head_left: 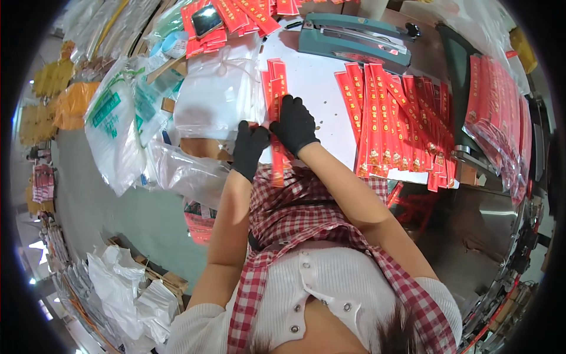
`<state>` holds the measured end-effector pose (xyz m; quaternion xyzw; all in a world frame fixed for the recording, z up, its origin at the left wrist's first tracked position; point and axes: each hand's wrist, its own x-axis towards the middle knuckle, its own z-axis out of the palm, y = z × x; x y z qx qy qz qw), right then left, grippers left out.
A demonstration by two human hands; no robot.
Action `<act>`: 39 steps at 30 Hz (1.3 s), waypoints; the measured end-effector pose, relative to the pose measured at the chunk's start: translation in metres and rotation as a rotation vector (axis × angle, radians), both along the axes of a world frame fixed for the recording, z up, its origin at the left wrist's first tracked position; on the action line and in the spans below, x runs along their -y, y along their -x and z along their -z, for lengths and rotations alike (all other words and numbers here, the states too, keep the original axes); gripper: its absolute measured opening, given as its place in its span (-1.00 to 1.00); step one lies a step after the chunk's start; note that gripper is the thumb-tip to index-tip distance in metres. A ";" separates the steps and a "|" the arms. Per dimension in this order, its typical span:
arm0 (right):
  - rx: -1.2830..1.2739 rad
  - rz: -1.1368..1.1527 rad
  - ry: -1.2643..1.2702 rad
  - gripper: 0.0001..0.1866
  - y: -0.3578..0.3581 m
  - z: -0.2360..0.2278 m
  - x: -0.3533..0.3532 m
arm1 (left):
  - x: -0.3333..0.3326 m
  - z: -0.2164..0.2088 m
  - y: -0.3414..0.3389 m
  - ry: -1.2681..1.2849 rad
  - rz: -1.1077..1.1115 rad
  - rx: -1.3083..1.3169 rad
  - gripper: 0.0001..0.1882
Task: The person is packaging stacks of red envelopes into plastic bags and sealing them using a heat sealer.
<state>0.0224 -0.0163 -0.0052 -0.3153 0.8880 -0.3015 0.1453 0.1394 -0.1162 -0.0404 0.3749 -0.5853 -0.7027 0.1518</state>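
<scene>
Both my hands wear black gloves with the fingertips bare, and they work close together at the table's front edge. My right hand (295, 124) is closed on a narrow stack of red printed strips (277, 88), which runs toward me past the table edge. Just left of it my left hand (252, 148) has its fingers bent and pressed together. What those fingers pinch is hidden. Beside them lies a pile of clear plastic bags (215, 97). A broad spread of red printed strips (383, 118) covers the table to the right.
A teal bag sealer (354, 41) stands at the back of the white tabletop (321, 106). More red strips and a phone (206, 20) lie at the back left. White plastic sacks (115, 127) crowd the left side. A clear-wrapped bundle of red strips (495, 112) sits far right.
</scene>
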 end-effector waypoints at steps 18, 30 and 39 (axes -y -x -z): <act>0.936 0.144 0.641 -0.71 -0.030 0.013 -0.085 | -0.056 -0.028 0.019 -0.450 -0.018 -0.294 -0.70; -0.180 0.303 0.390 -0.51 0.055 0.000 -0.126 | -0.051 -0.039 0.009 -0.501 0.133 -0.303 -0.66; 0.204 0.215 0.425 -0.19 0.009 0.030 -0.076 | -0.083 -0.034 0.014 -0.639 0.251 -0.349 -0.65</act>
